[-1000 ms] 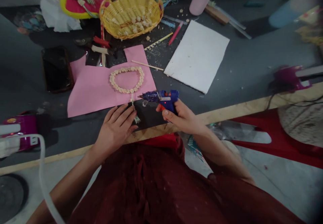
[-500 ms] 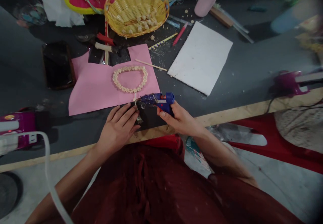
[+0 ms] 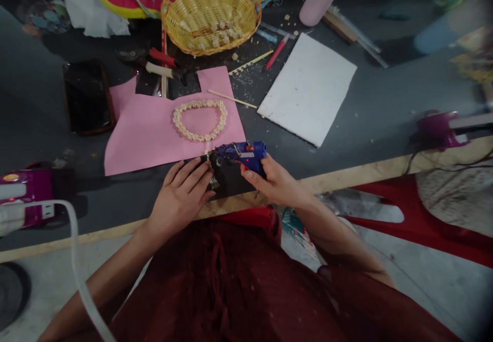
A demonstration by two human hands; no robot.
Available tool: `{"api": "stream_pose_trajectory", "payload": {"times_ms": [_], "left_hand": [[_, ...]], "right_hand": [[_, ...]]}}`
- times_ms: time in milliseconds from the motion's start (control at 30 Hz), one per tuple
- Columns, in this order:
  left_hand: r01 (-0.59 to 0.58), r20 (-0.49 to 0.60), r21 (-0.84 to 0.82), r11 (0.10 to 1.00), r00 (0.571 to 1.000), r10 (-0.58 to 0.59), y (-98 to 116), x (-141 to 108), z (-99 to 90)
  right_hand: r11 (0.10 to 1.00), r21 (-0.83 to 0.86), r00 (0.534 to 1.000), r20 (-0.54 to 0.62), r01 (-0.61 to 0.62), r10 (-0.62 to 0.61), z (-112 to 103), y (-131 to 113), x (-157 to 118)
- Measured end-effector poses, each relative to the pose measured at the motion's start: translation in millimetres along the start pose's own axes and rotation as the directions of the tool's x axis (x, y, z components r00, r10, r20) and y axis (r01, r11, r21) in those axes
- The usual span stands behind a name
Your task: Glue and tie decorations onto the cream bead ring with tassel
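Observation:
My right hand (image 3: 269, 180) is wrapped round the grip of a blue glue gun (image 3: 252, 159). The gun points left, and its nozzle meets the lower end of a ring-shaped garland of small cream flowers (image 3: 179, 121). A short pale strip (image 3: 207, 147) runs down from the ring toward a dark greenish tassel (image 3: 214, 182). Palm down on the table edge lies my left hand (image 3: 181, 190), its fingers stretched out flat. Its index finger touches the strip's end, and the thumb is beside the tassel. The underside of that hand is hidden.
Under the garland is a pink sheet (image 3: 142, 131). Behind it are a yellow wicker basket (image 3: 210, 13) with several small flowers, and pliers (image 3: 157, 67). A phone (image 3: 87, 98) lies left, a white board (image 3: 308, 90) right. A white cable (image 3: 75, 249) curves down at lower left.
The view has shifted very slightly. Both hands, the glue gun and the garland keep the same positions relative to each other.

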State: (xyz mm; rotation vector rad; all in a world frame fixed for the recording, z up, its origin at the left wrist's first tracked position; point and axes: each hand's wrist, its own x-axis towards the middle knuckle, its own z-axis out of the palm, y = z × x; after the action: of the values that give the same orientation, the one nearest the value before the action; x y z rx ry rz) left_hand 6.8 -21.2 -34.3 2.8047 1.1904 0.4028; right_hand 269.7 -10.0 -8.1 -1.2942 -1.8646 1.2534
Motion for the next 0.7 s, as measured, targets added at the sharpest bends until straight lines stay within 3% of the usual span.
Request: {"api": "stream_pose_trajectory", "payload": {"times_ms": [467, 600, 700], "left_hand": [[0.008, 0.005, -0.008, 1.0, 1.0, -0.008, 0.5, 0.4, -0.3], [0.019, 0.018, -0.005, 1.0, 1.0, -0.019, 1.1, 0.6, -1.4], [0.015, 0.017, -0.011, 1.0, 1.0, -0.015, 1.2, 0.7, -1.9]], "right_hand": [[1.0, 0.022, 1.0, 0.007, -0.001, 0.001, -1.0, -4.1, -1.8], [0.969, 0.227, 0.995, 0.044, -0.1, 0.093, -5.9, -3.0, -5.1], [0.918, 0.371, 0.983, -0.063, -0.138, 0.173, -25.4, -0.1, -3.0]]}}
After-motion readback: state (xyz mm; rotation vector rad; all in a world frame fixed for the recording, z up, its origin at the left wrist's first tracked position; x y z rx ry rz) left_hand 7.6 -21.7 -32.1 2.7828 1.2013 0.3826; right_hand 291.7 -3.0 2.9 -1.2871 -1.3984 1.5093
